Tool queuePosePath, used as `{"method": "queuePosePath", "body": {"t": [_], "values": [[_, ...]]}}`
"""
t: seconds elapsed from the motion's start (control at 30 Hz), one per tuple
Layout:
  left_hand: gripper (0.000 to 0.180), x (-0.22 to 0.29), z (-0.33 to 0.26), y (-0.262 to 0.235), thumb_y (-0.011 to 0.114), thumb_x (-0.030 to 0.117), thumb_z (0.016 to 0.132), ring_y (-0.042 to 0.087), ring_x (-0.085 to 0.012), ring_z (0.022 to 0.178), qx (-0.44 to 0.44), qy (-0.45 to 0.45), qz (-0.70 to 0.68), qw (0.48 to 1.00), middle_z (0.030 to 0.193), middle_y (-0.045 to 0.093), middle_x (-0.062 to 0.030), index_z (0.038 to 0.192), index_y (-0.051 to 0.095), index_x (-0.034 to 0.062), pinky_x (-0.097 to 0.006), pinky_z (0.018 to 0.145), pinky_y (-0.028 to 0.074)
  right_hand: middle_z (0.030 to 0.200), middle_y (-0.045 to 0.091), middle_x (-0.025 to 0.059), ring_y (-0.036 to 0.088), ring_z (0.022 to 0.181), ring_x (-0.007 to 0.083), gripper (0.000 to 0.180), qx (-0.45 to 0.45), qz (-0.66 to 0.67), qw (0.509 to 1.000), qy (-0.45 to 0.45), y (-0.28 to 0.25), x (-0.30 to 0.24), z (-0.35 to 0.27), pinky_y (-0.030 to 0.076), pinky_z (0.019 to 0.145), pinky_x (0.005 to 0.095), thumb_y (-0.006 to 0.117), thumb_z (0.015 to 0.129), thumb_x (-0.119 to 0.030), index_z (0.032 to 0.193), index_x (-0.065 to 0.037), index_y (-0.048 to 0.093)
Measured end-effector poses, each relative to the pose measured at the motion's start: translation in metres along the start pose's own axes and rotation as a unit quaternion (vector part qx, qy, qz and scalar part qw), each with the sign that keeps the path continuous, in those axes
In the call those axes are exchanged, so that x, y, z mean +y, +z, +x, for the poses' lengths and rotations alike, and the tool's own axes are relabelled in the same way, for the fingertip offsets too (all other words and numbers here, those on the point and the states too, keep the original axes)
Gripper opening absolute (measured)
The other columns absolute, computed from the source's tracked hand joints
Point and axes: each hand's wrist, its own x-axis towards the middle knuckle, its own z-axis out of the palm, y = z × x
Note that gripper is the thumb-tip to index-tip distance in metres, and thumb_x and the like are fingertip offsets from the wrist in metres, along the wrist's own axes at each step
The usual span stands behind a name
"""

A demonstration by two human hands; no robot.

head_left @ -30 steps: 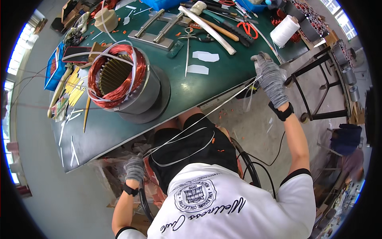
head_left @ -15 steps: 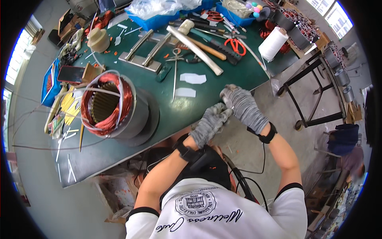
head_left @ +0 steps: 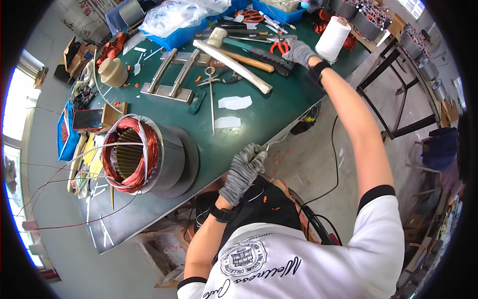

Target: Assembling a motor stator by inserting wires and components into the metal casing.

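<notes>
My left hand (head_left: 244,172), in a grey knitted glove, is just off the table's near edge. Its fingers are closed on a thin white cord (head_left: 269,147), whose tip sticks out past them. At the table's far right, my gloved right hand (head_left: 300,53) lies over the red-handled scissors (head_left: 279,48), its fingers curled at the handles. It hides part of one handle loop. On the table's left stands a grey cylindrical motor stator (head_left: 167,157), with red copper windings (head_left: 155,147) bulging from its top and white cord around them.
A white mallet (head_left: 234,67), a wood-handled hammer (head_left: 251,62), a metal frame (head_left: 167,92), forceps (head_left: 212,107) and white paper pieces (head_left: 235,102) lie mid-table. A white thread spool (head_left: 332,40) stands beside my right hand. Blue bins (head_left: 175,40) line the back.
My right hand has left my left hand and reached far right to the scissors. My left hand has shifted slightly left and down. The view has turned a little.
</notes>
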Motion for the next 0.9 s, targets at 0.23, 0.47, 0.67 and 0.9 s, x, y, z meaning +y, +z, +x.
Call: {"method": "queuePosePath", "body": {"t": [0.23,0.47,0.67,0.9], "values": [[0.012,0.008,-0.003,-0.004,0.056,0.012,0.084,0.049,-0.0098,0.061,-0.002,0.047,0.063,0.997,0.069,0.055,-0.0052,0.088,0.058,0.0006,-0.024,0.058,0.043,0.112,0.052,0.0243,0.051,0.104,0.0359,0.079,-0.078,-0.094,0.992,-0.020,-0.010,0.049,-0.015,0.044,0.085,0.0376,0.068,0.061,-0.024,0.129,-0.006,0.033],[0.012,0.015,-0.011,-0.011,0.056,0.011,0.084,0.047,-0.0064,0.062,0.033,0.034,-0.012,0.999,0.071,0.055,-0.0015,0.091,0.059,0.0007,-0.022,0.056,0.042,0.093,0.059,0.0224,0.059,0.083,0.0310,0.074,0.040,0.025,0.999,0.000,-0.009,0.052,-0.068,0.046,0.070,0.0364,0.056,0.066,-0.008,0.134,-0.006,0.027],[0.015,0.032,-0.012,-0.028,0.052,0.012,0.084,0.051,-0.0097,0.084,0.087,0.079,-0.100,0.988,0.098,0.057,-0.0045,0.089,0.058,-0.0004,-0.025,0.078,0.041,0.087,0.054,0.0054,0.054,0.078,0.0133,0.047,-0.087,0.667,0.740,-0.010,-0.010,-0.044,-0.231,0.046,0.068,0.0264,0.055,0.085,-0.031,0.121,-0.004,0.042],[0.017,0.033,-0.008,-0.021,0.051,0.014,0.084,0.048,-0.0135,0.103,0.025,0.091,-0.169,0.981,0.126,0.046,-0.0141,0.094,0.057,0.0021,-0.028,0.088,0.040,0.114,0.044,0.0169,0.050,0.106,0.0305,0.079,-0.411,0.710,0.561,0.107,0.035,-0.089,-0.306,0.036,0.094,0.0522,0.063,0.074,-0.052,0.132,-0.015,0.025]]}}
